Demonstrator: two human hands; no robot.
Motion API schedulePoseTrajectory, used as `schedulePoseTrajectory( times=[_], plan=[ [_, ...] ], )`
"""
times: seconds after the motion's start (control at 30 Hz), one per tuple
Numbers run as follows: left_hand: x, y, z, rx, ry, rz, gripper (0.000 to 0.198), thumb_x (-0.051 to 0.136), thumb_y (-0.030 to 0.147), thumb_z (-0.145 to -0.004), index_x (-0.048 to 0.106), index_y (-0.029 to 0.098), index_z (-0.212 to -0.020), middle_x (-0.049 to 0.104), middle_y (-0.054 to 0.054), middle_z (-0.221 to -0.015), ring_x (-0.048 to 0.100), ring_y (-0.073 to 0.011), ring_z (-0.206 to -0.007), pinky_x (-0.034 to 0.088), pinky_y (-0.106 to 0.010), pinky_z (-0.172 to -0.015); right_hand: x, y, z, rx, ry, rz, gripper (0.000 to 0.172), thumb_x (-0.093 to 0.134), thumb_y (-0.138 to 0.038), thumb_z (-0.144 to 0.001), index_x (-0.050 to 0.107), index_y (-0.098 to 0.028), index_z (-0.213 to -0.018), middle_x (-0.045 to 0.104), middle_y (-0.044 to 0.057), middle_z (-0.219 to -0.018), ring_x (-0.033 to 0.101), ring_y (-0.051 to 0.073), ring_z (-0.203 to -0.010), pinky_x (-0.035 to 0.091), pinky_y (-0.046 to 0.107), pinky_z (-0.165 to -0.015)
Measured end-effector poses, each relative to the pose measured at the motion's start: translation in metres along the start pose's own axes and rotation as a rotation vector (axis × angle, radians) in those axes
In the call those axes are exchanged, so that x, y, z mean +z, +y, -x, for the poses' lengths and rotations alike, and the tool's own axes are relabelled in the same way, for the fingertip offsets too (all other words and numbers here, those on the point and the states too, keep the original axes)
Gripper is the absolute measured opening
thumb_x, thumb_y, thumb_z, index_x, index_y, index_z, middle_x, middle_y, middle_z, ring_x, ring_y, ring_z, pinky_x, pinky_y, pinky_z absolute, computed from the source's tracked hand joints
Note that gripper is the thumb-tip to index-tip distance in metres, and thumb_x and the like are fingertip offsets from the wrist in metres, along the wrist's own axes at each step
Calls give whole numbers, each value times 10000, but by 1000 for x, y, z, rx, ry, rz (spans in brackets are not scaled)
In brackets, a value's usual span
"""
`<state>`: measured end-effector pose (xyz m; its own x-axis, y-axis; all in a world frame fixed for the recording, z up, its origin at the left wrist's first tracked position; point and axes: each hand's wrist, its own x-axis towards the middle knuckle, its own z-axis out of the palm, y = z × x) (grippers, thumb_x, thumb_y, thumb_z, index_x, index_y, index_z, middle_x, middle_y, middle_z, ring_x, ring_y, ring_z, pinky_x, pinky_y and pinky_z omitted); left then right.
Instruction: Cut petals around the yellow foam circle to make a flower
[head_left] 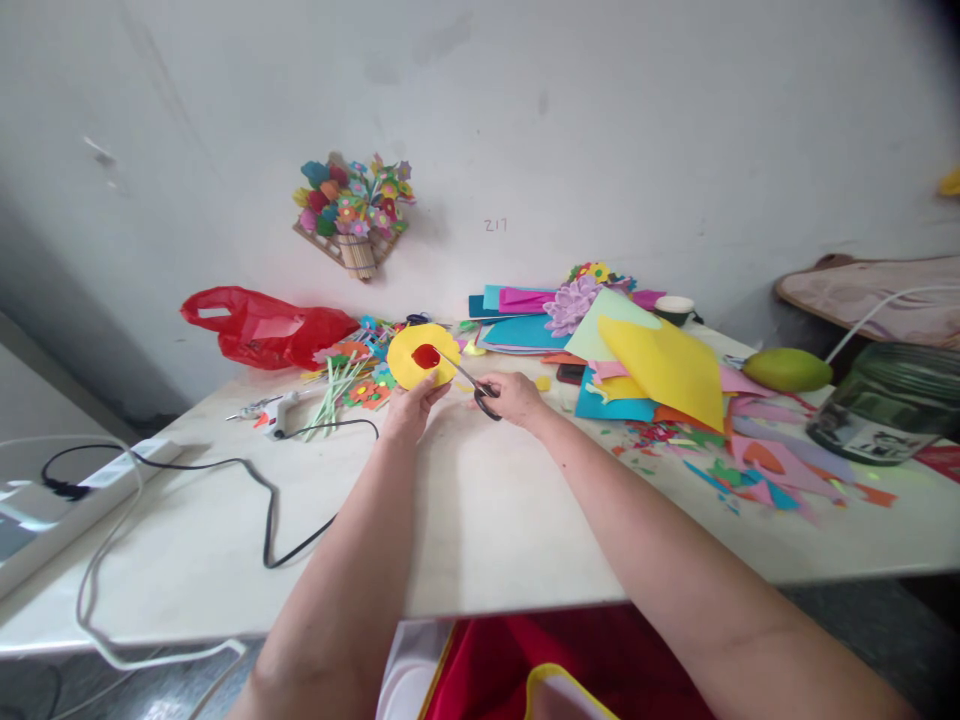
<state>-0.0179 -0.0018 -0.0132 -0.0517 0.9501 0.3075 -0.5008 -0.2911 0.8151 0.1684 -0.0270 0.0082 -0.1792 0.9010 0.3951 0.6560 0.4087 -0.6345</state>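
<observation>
Two bare forearms, no sleeves reaching into view. Left hand (409, 408) and right hand (514, 397): no gloves, rings, watch or bands to be seen. Fingers short, rounded. Nails too small to make out. Forearms broad, tapering to wrists.

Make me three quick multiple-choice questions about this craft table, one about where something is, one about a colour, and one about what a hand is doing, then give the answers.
1. Where does the red plastic bag lie?
A. far left of the table
B. on the floor
C. on the wall

2. What colour is the round sheet being cut?
A. blue
B. yellow
C. green

3. What is the right hand doing?
A. resting flat
B. gripping scissors
C. holding a glue gun

Answers:
1. A, the red plastic bag sits by the wall on the table.
2. B, the left hand holds the round sheet.
3. B, the right hand works the scissors.
</observation>
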Motion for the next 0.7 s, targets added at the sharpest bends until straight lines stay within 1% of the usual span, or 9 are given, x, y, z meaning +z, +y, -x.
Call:
schedulePoseTrajectory(
  times=[0.23,0.4,0.47,0.53,0.6,0.7],
  plan=[
    [0,-1,0,2,-1,-9,517,768,198,-632,588,169,-1116,688,-69,-1007,670,-186,-861,556,-318,-793,3,4,0,-13,-4,-36,362,705,-487,-627,710,-233,-885,706,-3,-741,604,139,-691,371,205,-561],
    [-2,0,-1,12,12,-29,535,771,211,-631,582,171,-1131,676,-83,-1056,661,-208,-918,548,-332,-822,6,12,-4,20,55,-75,317,694,-459,-646,711,-229,-865,686,-13,-705,595,136,-680,376,201,-549],
    [-1,1,-1,10,12,-37,562,772,220,-630,572,179,-1153,674,-86,-1067,658,-216,-934,545,-343,-834,8,17,-7,52,85,-160,300,697,-426,-648,705,-217,-863,677,-9,-703,597,137,-681,394,204,-553],
    [-1,2,0,1,8,-46,579,774,227,-628,566,178,-1166,674,-91,-1066,658,-223,-937,543,-351,-837,10,19,-10,86,105,-297,302,701,-393,-645,691,-194,-872,667,-1,-705,599,137,-668,413,211,-550],
    [0,2,1,-13,-3,-53,581,775,231,-623,569,166,-1163,676,-99,-1060,658,-227,-931,548,-348,-822,11,19,-12,120,111,-457,332,714,-367,-626,671,-169,-890,654,2,-701,593,133,-642,427,217,-536],
    [1,1,2,-38,-24,-68,576,782,235,-609,584,148,-1143,682,-107,-1042,663,-228,-904,556,-340,-788,9,13,-12,175,115,-694,411,756,-327,-560,638,-143,-908,616,-16,-675,552,105,-560,431,215,-499]
  ],
)
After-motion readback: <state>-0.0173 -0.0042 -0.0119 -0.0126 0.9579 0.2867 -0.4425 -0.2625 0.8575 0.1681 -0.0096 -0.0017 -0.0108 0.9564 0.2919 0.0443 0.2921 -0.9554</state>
